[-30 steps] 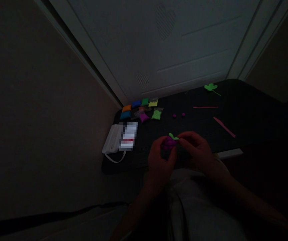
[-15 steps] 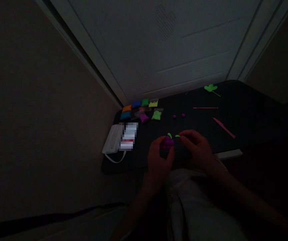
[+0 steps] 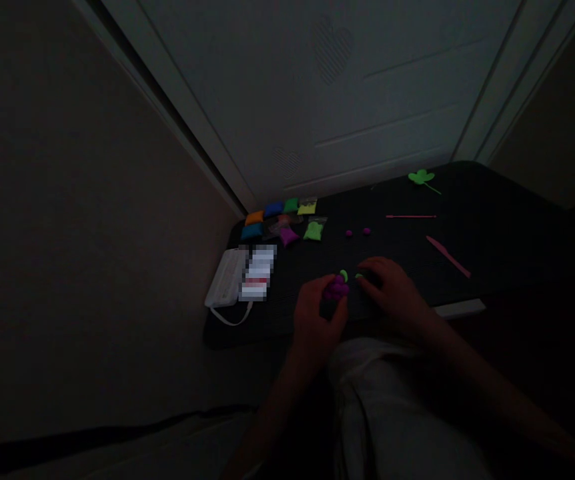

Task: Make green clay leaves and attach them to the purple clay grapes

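Note:
My left hand [image 3: 317,320] is closed around a bunch of purple clay grapes [image 3: 336,288], built from several small balls pressed together. One light green clay leaf [image 3: 344,275] stands at the top of the bunch. Just to the right, my right hand [image 3: 392,290] has a second small green clay leaf [image 3: 358,276] at its thumb and fingertips, a little apart from the bunch. Most of that leaf is hidden by the fingers. Beyond the hands, two small purple clay balls [image 3: 366,231] lie on the dark table [image 3: 387,250].
Bags of coloured clay, including a light green one [image 3: 314,231] and a purple one [image 3: 288,235], lie at the back left. Nearer are a white case [image 3: 226,277] and a blurred card [image 3: 258,272]. On the right lie a pink knife [image 3: 447,256], a thin pink stick [image 3: 411,216] and a green clover-shaped piece [image 3: 421,177].
My right hand has drawn one green leaf away from the purple bunch, and its fingers have loosened a little. My left hand still holds the bunch, now slightly turned.

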Action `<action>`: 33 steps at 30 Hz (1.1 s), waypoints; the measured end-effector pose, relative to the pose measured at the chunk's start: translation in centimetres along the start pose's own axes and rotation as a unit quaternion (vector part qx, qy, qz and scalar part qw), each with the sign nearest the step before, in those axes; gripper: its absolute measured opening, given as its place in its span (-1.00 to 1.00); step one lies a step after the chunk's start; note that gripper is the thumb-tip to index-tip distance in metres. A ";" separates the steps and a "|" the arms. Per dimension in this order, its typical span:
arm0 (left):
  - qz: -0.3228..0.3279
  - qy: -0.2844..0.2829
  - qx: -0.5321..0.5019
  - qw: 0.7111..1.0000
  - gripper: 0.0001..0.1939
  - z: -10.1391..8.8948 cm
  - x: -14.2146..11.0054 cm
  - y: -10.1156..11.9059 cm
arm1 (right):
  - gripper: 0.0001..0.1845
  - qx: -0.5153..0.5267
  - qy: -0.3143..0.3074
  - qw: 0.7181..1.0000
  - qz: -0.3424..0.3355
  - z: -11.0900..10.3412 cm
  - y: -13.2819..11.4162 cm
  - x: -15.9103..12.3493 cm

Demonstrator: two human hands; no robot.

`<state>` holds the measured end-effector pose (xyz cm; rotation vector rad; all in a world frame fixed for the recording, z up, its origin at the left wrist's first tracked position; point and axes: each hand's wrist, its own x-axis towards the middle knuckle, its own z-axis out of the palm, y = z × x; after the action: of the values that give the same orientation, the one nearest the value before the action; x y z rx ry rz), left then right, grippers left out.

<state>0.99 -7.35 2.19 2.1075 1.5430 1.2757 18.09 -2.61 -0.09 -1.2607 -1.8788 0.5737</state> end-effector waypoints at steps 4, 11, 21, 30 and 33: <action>-0.013 -0.036 -0.029 0.999 -0.64 0.0 -0.1 0.1 | -0.67 0.260 -0.079 0.961 0.055 -0.7 -1.8 -0.3; -0.038 -0.072 -0.086 0.993 -0.64 -0.7 -0.2 1.0 | -0.72 0.344 -0.094 0.929 0.094 -1.3 -3.8 -0.8; -0.062 -0.083 -0.133 0.986 -0.64 -1.2 -0.2 1.4 | -0.73 0.296 -0.077 0.950 0.062 -1.8 -3.8 -1.1; -0.072 -0.112 -0.123 0.983 -0.66 -1.5 0.0 1.3 | -0.77 0.282 -0.074 0.955 0.056 -1.8 -3.8 -1.2; -0.074 -0.109 -0.126 0.983 -0.66 -1.6 0.1 1.4 | -0.76 0.284 -0.069 0.955 0.055 -1.5 -3.7 -1.2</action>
<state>0.75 -8.33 4.10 1.8672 1.3416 1.0847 17.46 -5.34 3.04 -0.9569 -1.5859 1.1905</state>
